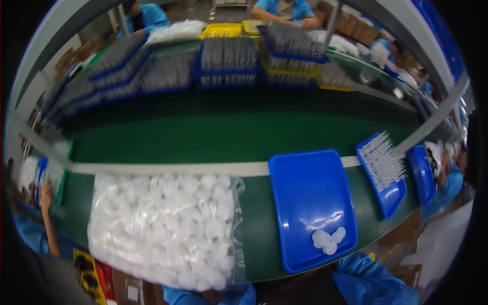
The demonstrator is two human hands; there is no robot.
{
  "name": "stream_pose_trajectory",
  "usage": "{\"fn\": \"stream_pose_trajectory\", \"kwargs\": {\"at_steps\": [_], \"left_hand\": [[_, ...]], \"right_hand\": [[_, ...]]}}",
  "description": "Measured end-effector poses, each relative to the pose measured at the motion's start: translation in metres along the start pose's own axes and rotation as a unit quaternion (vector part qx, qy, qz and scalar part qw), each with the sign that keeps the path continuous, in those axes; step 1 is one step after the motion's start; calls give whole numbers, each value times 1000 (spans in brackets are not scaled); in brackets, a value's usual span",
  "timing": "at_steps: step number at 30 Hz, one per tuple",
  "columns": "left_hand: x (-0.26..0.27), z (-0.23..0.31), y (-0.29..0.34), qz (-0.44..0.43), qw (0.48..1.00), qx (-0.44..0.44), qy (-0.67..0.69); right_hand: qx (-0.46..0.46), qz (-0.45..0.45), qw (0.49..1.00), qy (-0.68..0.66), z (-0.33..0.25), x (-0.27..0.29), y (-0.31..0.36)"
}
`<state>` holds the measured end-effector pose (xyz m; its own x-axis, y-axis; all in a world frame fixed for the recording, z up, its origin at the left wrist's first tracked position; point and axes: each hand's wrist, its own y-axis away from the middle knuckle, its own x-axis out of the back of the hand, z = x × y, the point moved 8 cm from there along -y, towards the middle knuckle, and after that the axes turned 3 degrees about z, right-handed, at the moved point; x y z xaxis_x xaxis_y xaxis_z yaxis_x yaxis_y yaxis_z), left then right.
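Neither of my hands shows. My left sleeve (211, 296) is at the lower edge, just below a large clear plastic bag (162, 229) packed with white rounded pieces. Blue cloth of my right sleeve (373, 282) lies by the near right corner of a blue tray (311, 198). In that tray's near right part sits a small cluster of white rounded pieces (330, 247). The bag lies flat on the green work surface, left of the tray and apart from it.
A blue tray with rows of thin white parts (382, 161) stands to the right. Filled trays are stacked (229, 53) across the green belt (223, 129). A pale rail (193, 169) runs behind the bag. Co-workers sit left, right and opposite; a co-worker's hand (46, 195) is at left.
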<state>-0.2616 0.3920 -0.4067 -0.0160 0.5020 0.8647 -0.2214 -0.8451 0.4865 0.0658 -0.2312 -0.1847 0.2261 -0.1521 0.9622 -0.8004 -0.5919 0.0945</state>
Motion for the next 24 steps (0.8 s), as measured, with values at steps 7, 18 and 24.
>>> {"fn": "stream_pose_trajectory", "kwargs": {"at_steps": [7,18,24], "left_hand": [[-25,6,-45,-7,999,34,-27],[-33,-27,44,48,990,43,122],[-18,-98,191,96,950,72,287]], "right_hand": [[-31,-44,999,6,-5,-2,7],[-17,-41,999,-7,-13,-6,-8],[25,-21,999,-33,-19,-3,-15]]}}
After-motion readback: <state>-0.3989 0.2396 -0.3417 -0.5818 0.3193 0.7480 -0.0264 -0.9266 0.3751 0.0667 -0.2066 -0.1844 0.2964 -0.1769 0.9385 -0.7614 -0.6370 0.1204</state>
